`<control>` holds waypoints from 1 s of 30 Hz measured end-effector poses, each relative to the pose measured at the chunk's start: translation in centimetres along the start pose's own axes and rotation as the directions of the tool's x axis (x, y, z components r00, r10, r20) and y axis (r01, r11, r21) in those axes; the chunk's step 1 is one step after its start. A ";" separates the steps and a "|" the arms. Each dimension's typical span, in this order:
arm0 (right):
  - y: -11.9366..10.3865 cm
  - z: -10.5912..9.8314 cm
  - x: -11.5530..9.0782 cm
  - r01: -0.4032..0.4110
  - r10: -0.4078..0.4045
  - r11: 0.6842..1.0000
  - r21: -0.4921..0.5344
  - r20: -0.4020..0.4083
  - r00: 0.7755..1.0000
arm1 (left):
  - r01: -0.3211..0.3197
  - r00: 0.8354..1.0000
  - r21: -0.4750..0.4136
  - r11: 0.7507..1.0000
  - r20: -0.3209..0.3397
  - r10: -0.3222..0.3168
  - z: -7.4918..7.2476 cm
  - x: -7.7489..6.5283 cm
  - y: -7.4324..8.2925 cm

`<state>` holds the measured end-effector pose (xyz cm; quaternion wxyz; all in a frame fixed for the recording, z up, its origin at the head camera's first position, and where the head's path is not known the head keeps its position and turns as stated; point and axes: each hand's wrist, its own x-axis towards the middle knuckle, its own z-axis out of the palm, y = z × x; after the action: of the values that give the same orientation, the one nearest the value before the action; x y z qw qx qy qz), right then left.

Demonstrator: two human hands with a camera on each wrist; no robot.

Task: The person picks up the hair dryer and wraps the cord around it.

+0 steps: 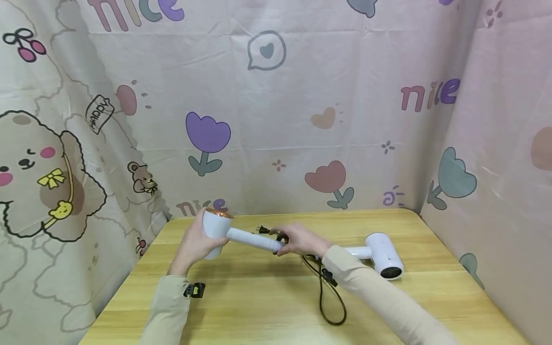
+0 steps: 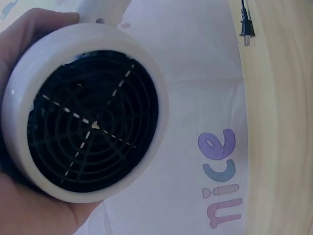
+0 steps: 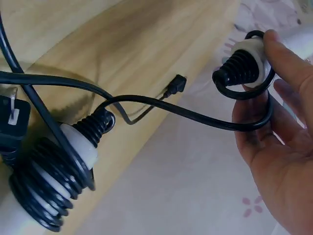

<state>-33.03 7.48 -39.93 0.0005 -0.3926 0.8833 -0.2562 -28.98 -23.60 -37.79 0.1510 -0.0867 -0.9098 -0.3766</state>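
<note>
Printed curtains point(image 1: 267, 120) enclose the workstation at the back and both sides, and a light wood-grain table point(image 1: 250, 297) serves as the surface. Subject item: a white hair dryer point(image 1: 254, 238), held above the left-middle part of the table, handle slanting down toward the right hand. Left hand point(image 1: 195, 243) grips the barrel, thumb and fingers curled round opposite sides; the barrel's upper end shows a copper-coloured face, and the left wrist view records a dark round grille point(image 2: 93, 122) at one end. Right hand point(image 1: 300, 239) pinches the handle's tip between thumb and fingers, the others bent beneath, with black cord point(image 3: 195, 115) passing against them. A ribbed black sleeve point(image 3: 240, 67) projects from that tip. Second hair dryer point(image 1: 385, 254) lies on the table at the right, its handle toward the right forearm; coiled cord wraps that handle in the right wrist view. One cord loop point(image 1: 336, 324) rests nearer the front. A black plug point(image 1: 263, 230) lies behind the held handle, toward the rear edge.
</note>
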 end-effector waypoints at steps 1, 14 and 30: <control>0.0 0.2 0.1 0.016 -0.016 1.000 -0.001 0.000 1.000 | 0.001 1.000 0.004 1.000 -0.005 -0.001 -0.1 -0.1 0.0; -2.1 -5.0 1.6 0.105 -0.111 0.993 -0.053 -0.152 0.982 | 0.063 0.985 -0.173 0.983 -0.149 -0.089 -1.4 -0.2 0.6; -0.4 -6.1 -0.4 -0.048 -0.003 0.992 -0.118 -0.400 0.917 | 0.210 0.944 -0.340 0.917 -0.174 -0.281 4.5 1.3 3.4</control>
<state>-33.73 10.32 -34.53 -0.2015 -0.3210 0.8837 -0.2747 -30.23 -17.97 -38.10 0.1860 0.0478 -0.8189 -0.5409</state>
